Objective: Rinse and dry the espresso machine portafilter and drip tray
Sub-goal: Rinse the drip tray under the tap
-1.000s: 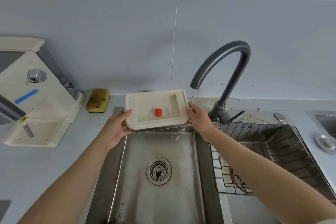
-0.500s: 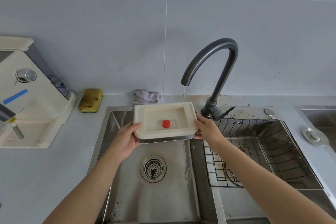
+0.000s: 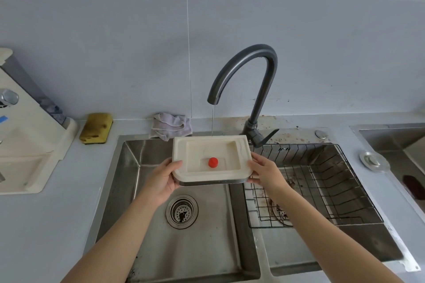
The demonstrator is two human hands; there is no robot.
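Note:
I hold a cream drip tray (image 3: 195, 151) with a red float knob (image 3: 213, 162) level over the left sink basin (image 3: 142, 190). My left hand (image 3: 163, 179) grips its left edge and my right hand (image 3: 265, 173) grips its right edge. A thin stream of water falls from the dark faucet (image 3: 259, 80) just behind the tray's far rim. The cream espresso machine (image 3: 25, 145) stands on the counter at the far left. No portafilter is in view.
A yellow sponge (image 3: 96, 127) and a crumpled grey cloth (image 3: 171, 125) lie on the counter behind the sink. A black wire rack (image 3: 322, 181) sits in the right basin. A round metal plug (image 3: 373, 161) lies at the right, beside another sink.
Both hands have brought the tray down and toward me, from tilted up at the faucet to level over the basin. The grey cloth behind it has come into sight.

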